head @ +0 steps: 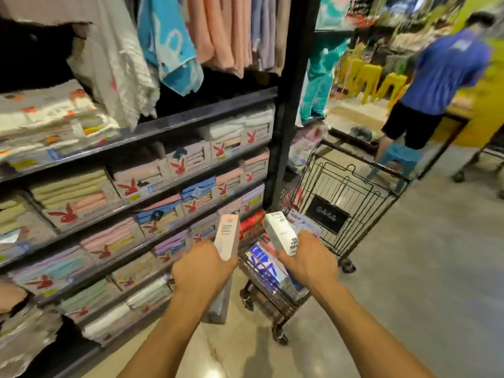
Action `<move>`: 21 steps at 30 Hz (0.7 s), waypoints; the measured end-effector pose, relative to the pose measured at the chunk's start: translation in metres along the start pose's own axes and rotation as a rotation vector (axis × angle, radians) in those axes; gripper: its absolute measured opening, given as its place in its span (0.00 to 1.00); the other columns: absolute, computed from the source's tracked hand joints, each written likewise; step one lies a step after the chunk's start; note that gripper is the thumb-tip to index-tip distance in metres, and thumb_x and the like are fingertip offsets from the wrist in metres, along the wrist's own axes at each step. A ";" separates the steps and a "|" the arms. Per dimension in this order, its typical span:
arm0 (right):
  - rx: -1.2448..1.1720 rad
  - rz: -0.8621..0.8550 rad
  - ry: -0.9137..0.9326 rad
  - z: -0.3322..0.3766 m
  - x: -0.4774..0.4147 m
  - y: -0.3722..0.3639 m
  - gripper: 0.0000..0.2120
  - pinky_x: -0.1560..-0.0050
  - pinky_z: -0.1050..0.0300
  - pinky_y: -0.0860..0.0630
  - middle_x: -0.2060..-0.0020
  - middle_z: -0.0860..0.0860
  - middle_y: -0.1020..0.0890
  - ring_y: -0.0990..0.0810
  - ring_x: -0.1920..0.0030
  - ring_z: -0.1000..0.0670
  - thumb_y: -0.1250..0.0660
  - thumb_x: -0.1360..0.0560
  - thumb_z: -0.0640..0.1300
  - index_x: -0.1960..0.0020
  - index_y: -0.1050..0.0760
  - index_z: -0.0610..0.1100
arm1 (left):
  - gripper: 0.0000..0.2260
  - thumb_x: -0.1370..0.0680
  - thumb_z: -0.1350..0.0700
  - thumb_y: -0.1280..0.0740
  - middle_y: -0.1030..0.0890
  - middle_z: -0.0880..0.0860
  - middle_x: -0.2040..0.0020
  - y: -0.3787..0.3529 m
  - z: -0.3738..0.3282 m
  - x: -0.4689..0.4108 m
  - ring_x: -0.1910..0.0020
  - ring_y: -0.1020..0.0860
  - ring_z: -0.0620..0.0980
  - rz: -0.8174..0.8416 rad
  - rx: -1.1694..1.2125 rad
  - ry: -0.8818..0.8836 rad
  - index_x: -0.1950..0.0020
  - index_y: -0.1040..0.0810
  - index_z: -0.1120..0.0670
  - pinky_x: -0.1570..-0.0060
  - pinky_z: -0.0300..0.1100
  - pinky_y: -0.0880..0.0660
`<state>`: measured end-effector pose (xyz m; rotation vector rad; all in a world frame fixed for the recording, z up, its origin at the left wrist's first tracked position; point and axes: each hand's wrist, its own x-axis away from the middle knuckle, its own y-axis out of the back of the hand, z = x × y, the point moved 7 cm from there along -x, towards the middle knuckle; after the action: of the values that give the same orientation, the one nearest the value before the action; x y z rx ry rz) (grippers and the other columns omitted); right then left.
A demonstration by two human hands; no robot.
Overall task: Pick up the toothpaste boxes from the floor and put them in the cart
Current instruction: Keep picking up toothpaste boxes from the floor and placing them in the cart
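My left hand grips a long pale toothpaste box with a barcode, held upright just left of the cart. In my right hand is a white toothpaste box with a QR code, held over the near end of the black wire cart. Several blue-and-white boxes lie in the cart's basket below my hands, and a red pack sits at its left side.
A shelf rack of folded towels fills the left, close to the cart, with towels hanging above. A person in a blue shirt stands at the back right by a blue stool. Another cart's wheel shows at the right on grey floor.
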<state>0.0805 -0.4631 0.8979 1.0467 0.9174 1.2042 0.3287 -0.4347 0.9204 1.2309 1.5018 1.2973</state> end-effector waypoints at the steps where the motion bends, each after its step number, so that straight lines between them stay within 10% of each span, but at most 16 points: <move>1: 0.008 0.000 -0.015 -0.022 -0.007 0.005 0.31 0.52 0.48 0.20 0.47 0.48 0.18 0.18 0.48 0.44 0.40 0.29 0.73 0.40 0.29 0.49 | 0.24 0.27 0.30 0.40 0.25 0.48 0.65 -0.003 -0.023 -0.001 0.63 0.22 0.53 0.007 0.020 0.008 0.54 0.24 0.51 0.66 0.40 0.30; 21: 0.131 0.149 0.087 -0.204 -0.246 -0.005 0.26 0.61 0.51 0.21 0.54 0.51 0.21 0.20 0.57 0.47 0.38 0.27 0.71 0.48 0.32 0.48 | 0.28 0.31 0.29 0.36 0.20 0.50 0.53 -0.143 -0.195 -0.133 0.59 0.21 0.53 0.200 0.136 0.408 0.43 0.24 0.50 0.66 0.40 0.30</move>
<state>-0.1472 -0.6789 0.8390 1.1924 1.0103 1.3360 0.1465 -0.6095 0.8086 1.2806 1.8117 1.6794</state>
